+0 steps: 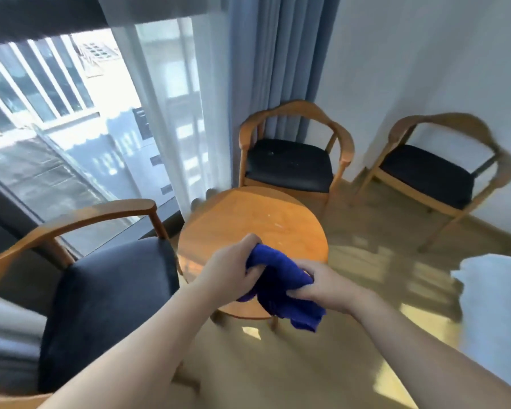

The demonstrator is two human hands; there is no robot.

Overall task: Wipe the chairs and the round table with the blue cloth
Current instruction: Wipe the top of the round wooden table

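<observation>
Sunlit floor (372, 255) fills this seating corner. Fingers (303, 292) of both hands curl tightly into the blue cloth (281, 287). The left hand (230, 270) and right hand (328, 286) bunch it between them (one loose end dangles) above the round table (242, 219), at its near edge. Around stand the left chair (106, 296), the far chair (289, 165) before the curtain (278, 54), and the right chair (428, 175).

Round table (248, 219): standing in the middle, among the chairs.
Near chair (101, 305): sitting left of the table, just beside its edge, with the window (56, 128) behind it.
Far chair (289, 166): standing behind the table, before the curtain (278, 54).
Third chair (425, 175): standing right of the far chair, well apart from the table, against the wall (425, 54).
Cloth (278, 290): hanging above the table's near edge, with the left hand (227, 270) gripping its left side and the right hand (328, 286) its right.
</observation>
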